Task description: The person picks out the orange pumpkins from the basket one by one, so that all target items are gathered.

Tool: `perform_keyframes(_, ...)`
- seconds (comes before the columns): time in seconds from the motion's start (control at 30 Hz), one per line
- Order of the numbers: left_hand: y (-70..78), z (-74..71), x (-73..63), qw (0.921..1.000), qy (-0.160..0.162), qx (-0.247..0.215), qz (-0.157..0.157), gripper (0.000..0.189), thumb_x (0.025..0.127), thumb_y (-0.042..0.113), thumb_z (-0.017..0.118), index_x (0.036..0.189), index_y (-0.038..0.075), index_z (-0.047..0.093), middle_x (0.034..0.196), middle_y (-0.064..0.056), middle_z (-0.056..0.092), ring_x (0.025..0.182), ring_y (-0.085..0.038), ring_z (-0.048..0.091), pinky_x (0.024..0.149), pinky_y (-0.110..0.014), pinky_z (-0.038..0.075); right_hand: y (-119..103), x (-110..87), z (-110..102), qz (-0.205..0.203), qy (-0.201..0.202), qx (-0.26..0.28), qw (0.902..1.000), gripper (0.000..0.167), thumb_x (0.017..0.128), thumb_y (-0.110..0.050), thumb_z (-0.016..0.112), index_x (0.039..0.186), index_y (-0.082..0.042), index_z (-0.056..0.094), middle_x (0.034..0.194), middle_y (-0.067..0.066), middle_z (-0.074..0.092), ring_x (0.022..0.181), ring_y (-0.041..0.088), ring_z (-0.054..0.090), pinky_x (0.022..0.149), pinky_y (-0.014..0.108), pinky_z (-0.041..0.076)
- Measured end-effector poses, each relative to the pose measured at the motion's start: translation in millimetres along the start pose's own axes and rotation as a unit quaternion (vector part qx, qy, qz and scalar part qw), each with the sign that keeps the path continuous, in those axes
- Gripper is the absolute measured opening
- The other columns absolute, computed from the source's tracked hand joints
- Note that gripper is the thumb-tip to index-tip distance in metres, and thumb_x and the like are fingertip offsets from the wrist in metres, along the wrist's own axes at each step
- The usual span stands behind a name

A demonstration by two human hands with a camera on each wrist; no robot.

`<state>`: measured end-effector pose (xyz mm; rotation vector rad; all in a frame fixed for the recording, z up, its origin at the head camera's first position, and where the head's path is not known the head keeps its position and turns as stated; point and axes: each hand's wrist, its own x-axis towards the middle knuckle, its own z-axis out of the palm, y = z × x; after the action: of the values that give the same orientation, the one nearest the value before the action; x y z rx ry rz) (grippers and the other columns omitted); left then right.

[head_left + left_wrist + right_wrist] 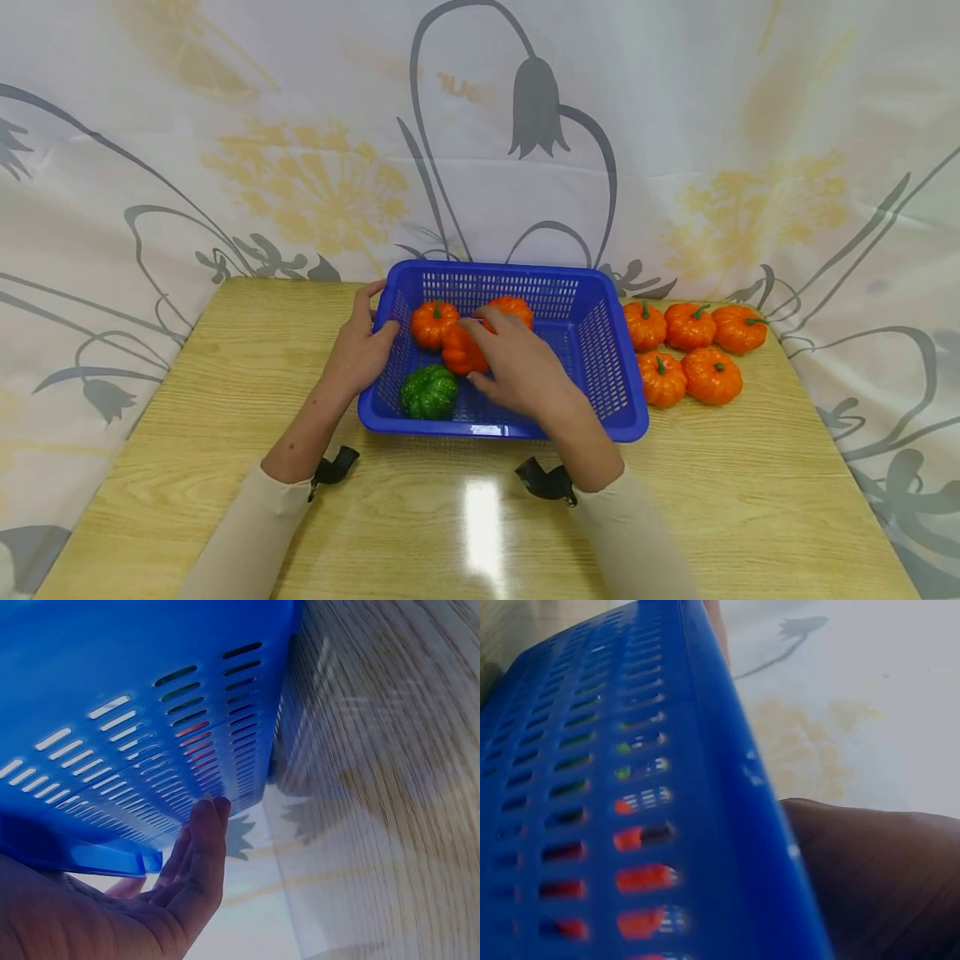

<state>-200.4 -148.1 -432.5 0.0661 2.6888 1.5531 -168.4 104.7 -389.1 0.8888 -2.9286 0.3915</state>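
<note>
A blue slotted plastic basket (495, 428) sits on the table. My left hand (358, 354) grips its left rim, thumb over the edge; in the left wrist view the fingers (204, 844) lie along the outside of the wall (187, 697). My right hand (521, 360) reaches inside over the front rim and holds a small orange pumpkin (461, 350) between thumb and fingers. Another orange pumpkin (434, 323) lies behind it to the left, and one more (513, 307) is partly hidden behind the right hand. Near the front left corner rests a green pumpkin (429, 392).
Right of the basket, several orange pumpkins (713, 377) lie in two rows close to its wall. The wooden table (420, 533) ends at the back against a flower-printed cloth (300, 125).
</note>
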Motion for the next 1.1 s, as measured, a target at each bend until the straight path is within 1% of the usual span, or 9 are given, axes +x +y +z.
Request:
perform_keyframes(0.1, -0.3, -0.3, 0.1, 1.0, -0.001, -0.001, 0.002, 0.065, 0.108, 0.022, 0.048, 0.168, 0.024, 0.024, 0.127, -0.02, 0.062, 0.092, -0.038, 0.071, 0.073, -0.041, 0.055, -4.4, 4.6, 3.9, 0.013, -0.024, -0.01, 0.9996, 0.071, 0.09, -0.024, 0.085, 0.154, -0.014, 0.055, 0.155, 0.016, 0.051, 0.142, 0.041, 0.05, 0.1, 0.054, 0.056)
perform_keyframes(0.17, -0.6, -0.5, 0.2, 1.0, -0.002, -0.002, 0.004, 0.065, 0.108, 0.021, 0.048, 0.168, 0.023, 0.024, 0.127, -0.02, 0.062, 0.092, -0.038, 0.071, 0.073, -0.041, 0.055, -7.0, 6.9, 6.3, 0.018, -0.036, -0.016, 0.9991, 0.074, 0.091, -0.024, 0.085, 0.157, -0.016, 0.052, 0.158, 0.016, 0.049, 0.144, 0.042, 0.047, 0.103, 0.055, 0.054)
perform_keyframes(0.27, -0.8, -0.8, 0.7, 1.0, -0.003, -0.005, 0.006, 0.065, 0.108, 0.021, 0.048, 0.168, 0.023, 0.024, 0.126, -0.02, 0.061, 0.092, -0.038, 0.071, 0.073, -0.04, 0.056, -9.8, 8.7, 8.9, 0.023, -0.06, -0.02, 0.9977, 0.078, 0.092, -0.023, 0.084, 0.16, -0.018, 0.048, 0.163, 0.015, 0.044, 0.149, 0.042, 0.043, 0.108, 0.055, 0.051)
perform_keyframes(0.4, -0.3, -0.9, 1.3, 1.0, -0.004, -0.006, 0.005, 0.065, 0.108, 0.021, 0.048, 0.168, 0.023, 0.024, 0.126, -0.02, 0.061, 0.093, -0.037, 0.071, 0.073, -0.04, 0.056, -9.8, 8.5, 11.7, 0.021, -0.078, -0.013, 0.9966, 0.08, 0.091, -0.019, 0.085, 0.162, -0.02, 0.046, 0.167, 0.014, 0.038, 0.15, 0.042, 0.041, 0.109, 0.053, 0.051)
perform_keyframes(0.57, 0.1, -0.3, 1.1, 1.0, -0.004, -0.003, 0.003, 0.065, 0.108, 0.022, 0.048, 0.168, 0.024, 0.023, 0.127, -0.02, 0.061, 0.093, -0.037, 0.071, 0.074, -0.04, 0.055, -9.1, 8.7, 15.4, 0.02, -0.064, 0.004, 0.9977, 0.076, 0.086, -0.014, 0.089, 0.153, -0.017, 0.052, 0.16, 0.016, 0.044, 0.143, 0.042, 0.047, 0.104, 0.052, 0.054)
perform_keyframes(0.73, 1.1, 0.0, -0.1, 0.9999, -0.007, -0.008, 0.003, 0.065, 0.108, 0.022, 0.047, 0.168, 0.024, 0.023, 0.126, -0.02, 0.061, 0.092, -0.038, 0.071, 0.073, -0.04, 0.055, -9.1, 9.1, 18.8, 0.022, -0.058, 0.002, 0.9981, 0.064, 0.081, -0.007, 0.09, 0.132, -0.014, 0.052, 0.142, 0.016, 0.052, 0.123, 0.041, 0.058, 0.092, 0.049, 0.059)
perform_keyframes(0.8, 1.3, 0.1, -0.4, 0.9999, -0.007, -0.009, 0.002, 0.065, 0.108, 0.022, 0.048, 0.168, 0.024, 0.023, 0.125, -0.02, 0.061, 0.092, -0.038, 0.071, 0.073, -0.04, 0.055, -9.4, 8.7, 19.4, 0.02, -0.055, -0.001, 0.9983, 0.061, 0.081, -0.002, 0.089, 0.127, -0.014, 0.051, 0.136, 0.015, 0.054, 0.115, 0.04, 0.06, 0.088, 0.048, 0.059)
perform_keyframes(0.93, 0.5, 0.2, -0.2, 1.0, -0.007, -0.006, 0.002, 0.065, 0.108, 0.022, 0.047, 0.168, 0.024, 0.023, 0.126, -0.02, 0.06, 0.094, -0.038, 0.071, 0.073, -0.041, 0.055, -10.1, 8.6, 19.7, 0.019, -0.053, -0.007, 0.9984, 0.059, 0.082, 0.003, 0.085, 0.128, -0.013, 0.053, 0.133, 0.015, 0.055, 0.111, 0.04, 0.061, 0.085, 0.046, 0.06)
perform_keyframes(1.1, -1.3, 0.2, 0.3, 1.0, -0.006, -0.003, 0.0, 0.065, 0.108, 0.022, 0.047, 0.168, 0.024, 0.023, 0.127, -0.02, 0.06, 0.093, -0.038, 0.07, 0.073, -0.041, 0.054, -10.1, 8.6, 20.0, 0.021, -0.056, -0.011, 0.9982, 0.064, 0.08, 0.008, 0.083, 0.136, -0.009, 0.059, 0.139, 0.018, 0.053, 0.118, 0.041, 0.059, 0.088, 0.047, 0.06)
